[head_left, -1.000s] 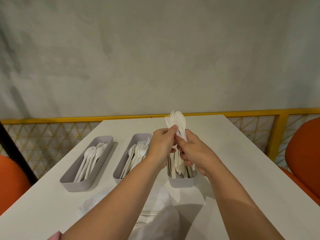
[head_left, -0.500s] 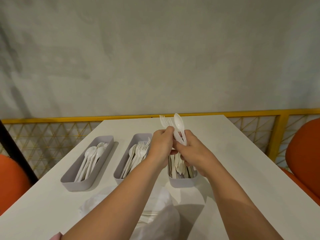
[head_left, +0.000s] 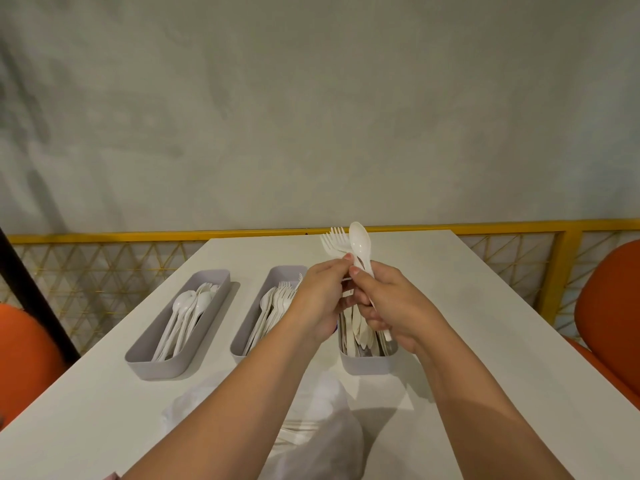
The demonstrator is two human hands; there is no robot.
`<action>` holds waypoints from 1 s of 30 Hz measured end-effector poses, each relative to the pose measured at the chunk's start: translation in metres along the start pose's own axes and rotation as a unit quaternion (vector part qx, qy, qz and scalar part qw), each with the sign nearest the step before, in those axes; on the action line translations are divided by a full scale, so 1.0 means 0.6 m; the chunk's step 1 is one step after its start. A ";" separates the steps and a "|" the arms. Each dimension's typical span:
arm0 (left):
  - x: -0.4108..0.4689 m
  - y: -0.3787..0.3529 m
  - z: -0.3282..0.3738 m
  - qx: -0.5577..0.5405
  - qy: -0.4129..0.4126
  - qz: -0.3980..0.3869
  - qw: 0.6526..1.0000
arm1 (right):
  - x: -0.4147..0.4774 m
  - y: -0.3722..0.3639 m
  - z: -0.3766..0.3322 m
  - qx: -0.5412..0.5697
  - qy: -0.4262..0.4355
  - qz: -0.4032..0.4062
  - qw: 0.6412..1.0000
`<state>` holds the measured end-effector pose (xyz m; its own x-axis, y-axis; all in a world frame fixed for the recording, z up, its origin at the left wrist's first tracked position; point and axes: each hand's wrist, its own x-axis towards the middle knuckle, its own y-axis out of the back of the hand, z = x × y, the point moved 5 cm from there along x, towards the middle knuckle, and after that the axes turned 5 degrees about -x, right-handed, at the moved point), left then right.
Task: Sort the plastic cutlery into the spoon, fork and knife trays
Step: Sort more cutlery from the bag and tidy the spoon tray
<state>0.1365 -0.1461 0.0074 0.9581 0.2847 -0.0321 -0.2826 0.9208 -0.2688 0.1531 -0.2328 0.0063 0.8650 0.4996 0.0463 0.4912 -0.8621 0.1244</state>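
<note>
Three grey trays stand in a row on the white table. The left tray (head_left: 214, 282) holds white spoons, the middle tray (head_left: 277, 273) holds forks, and the right tray (head_left: 367, 363) holds knives. Above the right tray, my left hand (head_left: 318, 299) pinches two white forks (head_left: 332, 242) by their handles. My right hand (head_left: 391, 306) grips a white spoon (head_left: 359, 242) upright, bowl up, its handle end sticking out below my fingers. The two hands touch each other.
A clear plastic bag (head_left: 322, 431) with more white cutlery lies on the table (head_left: 485, 341) near me, under my forearms. Orange chairs (head_left: 609, 306) stand at both sides. A yellow lattice rail (head_left: 104, 258) runs behind the table's far edge.
The bundle held by both hands has separated: the forks have shifted left in my left hand and the spoon stands apart in my right hand.
</note>
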 end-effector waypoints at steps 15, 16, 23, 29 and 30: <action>0.072 0.195 -0.005 0.332 0.058 0.187 0.923 | 0.004 -0.001 0.008 -0.028 -0.041 0.012 0.999; 0.073 0.201 -0.010 0.397 0.060 0.182 0.898 | 0.005 -0.001 0.008 -0.022 -0.043 0.012 0.999; 0.066 0.198 -0.057 0.601 0.092 0.127 0.784 | 0.011 -0.003 0.015 -0.038 -0.042 0.020 0.998; 0.055 0.189 -0.066 0.583 0.064 0.124 0.801 | 0.013 -0.008 0.018 -0.081 -0.037 0.003 0.996; 0.057 0.194 -0.065 0.567 0.060 0.143 0.809 | 0.013 -0.008 0.019 -0.085 -0.038 0.003 0.996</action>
<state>0.1380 -0.0395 -0.0625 0.8247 0.5635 -0.0484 -0.2896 0.4942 0.8197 0.1587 -0.2257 -0.0053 0.8767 0.4802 -0.0267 0.4665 -0.8356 0.2900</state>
